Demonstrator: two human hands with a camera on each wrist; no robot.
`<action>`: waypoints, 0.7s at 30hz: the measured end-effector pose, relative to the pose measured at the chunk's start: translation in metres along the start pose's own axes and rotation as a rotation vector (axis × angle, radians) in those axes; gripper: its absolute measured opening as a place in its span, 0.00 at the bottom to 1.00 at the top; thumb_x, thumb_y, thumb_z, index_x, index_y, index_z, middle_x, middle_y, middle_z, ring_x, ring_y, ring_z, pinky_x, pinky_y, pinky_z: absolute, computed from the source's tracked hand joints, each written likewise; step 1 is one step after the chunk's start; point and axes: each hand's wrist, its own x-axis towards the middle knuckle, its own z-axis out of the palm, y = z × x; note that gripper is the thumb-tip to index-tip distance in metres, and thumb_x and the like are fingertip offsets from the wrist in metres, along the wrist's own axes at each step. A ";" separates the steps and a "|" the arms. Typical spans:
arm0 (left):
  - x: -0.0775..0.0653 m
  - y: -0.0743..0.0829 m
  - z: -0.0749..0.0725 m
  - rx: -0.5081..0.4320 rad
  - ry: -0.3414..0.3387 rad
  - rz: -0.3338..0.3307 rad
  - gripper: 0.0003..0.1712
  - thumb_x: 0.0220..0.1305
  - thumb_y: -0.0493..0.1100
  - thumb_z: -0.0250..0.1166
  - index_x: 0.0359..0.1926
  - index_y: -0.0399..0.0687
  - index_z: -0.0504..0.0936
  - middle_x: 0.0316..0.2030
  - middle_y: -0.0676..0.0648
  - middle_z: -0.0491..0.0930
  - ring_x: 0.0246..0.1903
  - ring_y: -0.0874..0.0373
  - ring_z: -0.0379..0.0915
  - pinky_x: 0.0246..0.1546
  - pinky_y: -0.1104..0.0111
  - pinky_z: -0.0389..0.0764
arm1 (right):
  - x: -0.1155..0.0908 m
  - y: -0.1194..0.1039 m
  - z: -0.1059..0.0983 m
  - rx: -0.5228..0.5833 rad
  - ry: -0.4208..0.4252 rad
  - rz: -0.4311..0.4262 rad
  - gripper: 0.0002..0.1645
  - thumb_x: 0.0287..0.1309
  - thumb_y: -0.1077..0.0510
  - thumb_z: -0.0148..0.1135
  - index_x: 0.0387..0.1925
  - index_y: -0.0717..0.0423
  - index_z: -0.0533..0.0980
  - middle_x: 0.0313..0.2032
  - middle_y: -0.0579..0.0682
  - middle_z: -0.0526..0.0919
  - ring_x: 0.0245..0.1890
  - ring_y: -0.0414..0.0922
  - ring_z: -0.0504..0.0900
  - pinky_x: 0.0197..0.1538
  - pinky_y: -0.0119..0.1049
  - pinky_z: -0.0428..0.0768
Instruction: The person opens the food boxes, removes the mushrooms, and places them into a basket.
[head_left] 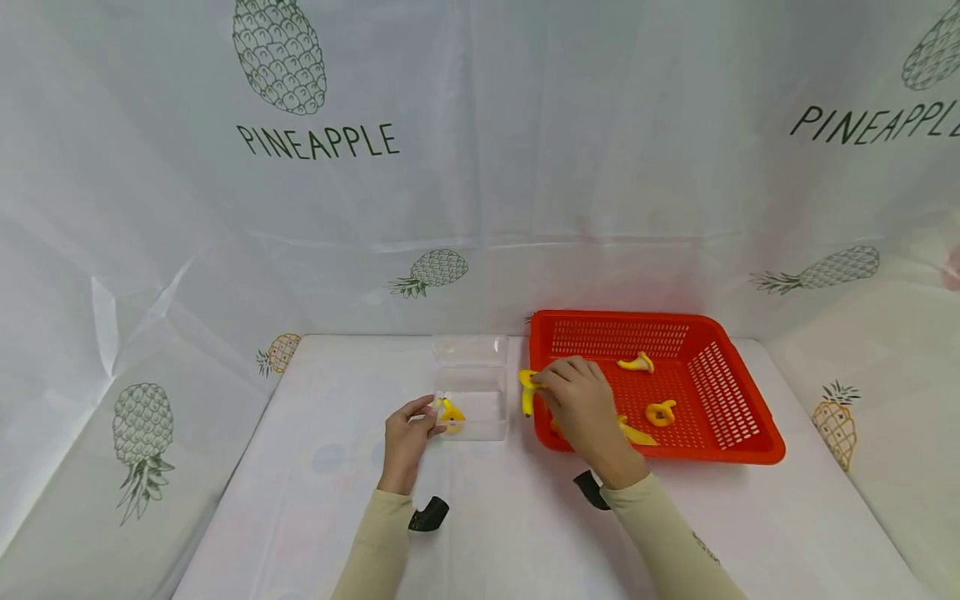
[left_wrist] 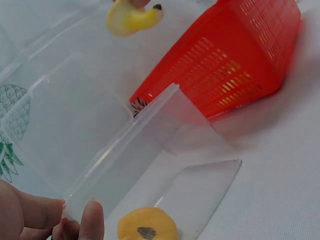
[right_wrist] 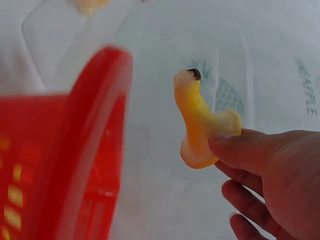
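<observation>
My right hand (head_left: 588,412) pinches a yellow mushroom-shaped piece (right_wrist: 192,120) between thumb and fingers; its stem ends in a dark tip. In the head view that piece hangs over the gap between the basket's left rim and a clear plastic box (head_left: 485,408). The box stands with its lid (head_left: 470,350) folded back, away from me. At its left side my left hand (head_left: 408,433) grips the wall by the edge. Inside the box, near those fingers, lies yellow material (head_left: 451,412); the left wrist view shows a rounded yellow piece (left_wrist: 147,222) with a dark spot.
A red slotted basket (head_left: 738,452) sits at the right, holding several yellow pieces, among them a mushroom-shaped one (head_left: 637,362) and a ring-like one (head_left: 660,412). The white table (head_left: 330,492) meets a pineapple-printed cloth (head_left: 525,192) behind and at the sides.
</observation>
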 end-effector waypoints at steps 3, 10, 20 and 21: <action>0.000 0.000 0.000 -0.001 0.001 0.001 0.21 0.73 0.26 0.59 0.64 0.26 0.79 0.45 0.40 0.74 0.32 0.58 0.76 0.38 0.71 0.90 | -0.006 0.013 -0.011 -0.010 0.019 0.034 0.16 0.45 0.66 0.86 0.38 0.57 0.89 0.37 0.52 0.89 0.43 0.54 0.82 0.49 0.49 0.85; -0.001 0.001 -0.001 -0.005 -0.005 0.009 0.21 0.73 0.26 0.59 0.65 0.26 0.78 0.45 0.40 0.74 0.33 0.57 0.75 0.41 0.68 0.91 | -0.024 0.049 -0.033 -0.025 0.102 0.095 0.16 0.43 0.72 0.84 0.37 0.62 0.88 0.35 0.56 0.88 0.40 0.58 0.81 0.43 0.53 0.82; -0.001 0.001 -0.001 -0.020 -0.017 0.010 0.21 0.74 0.26 0.59 0.65 0.25 0.78 0.45 0.40 0.74 0.33 0.58 0.73 0.40 0.70 0.90 | -0.043 0.088 -0.060 -0.086 0.058 0.243 0.17 0.46 0.74 0.81 0.40 0.65 0.88 0.39 0.63 0.89 0.44 0.63 0.81 0.46 0.60 0.82; -0.001 0.000 -0.001 -0.021 -0.016 0.009 0.21 0.73 0.26 0.59 0.65 0.26 0.78 0.45 0.40 0.74 0.33 0.58 0.73 0.40 0.70 0.90 | -0.043 0.090 -0.062 -0.089 0.042 0.259 0.18 0.47 0.74 0.80 0.42 0.65 0.87 0.40 0.64 0.89 0.45 0.63 0.81 0.47 0.61 0.83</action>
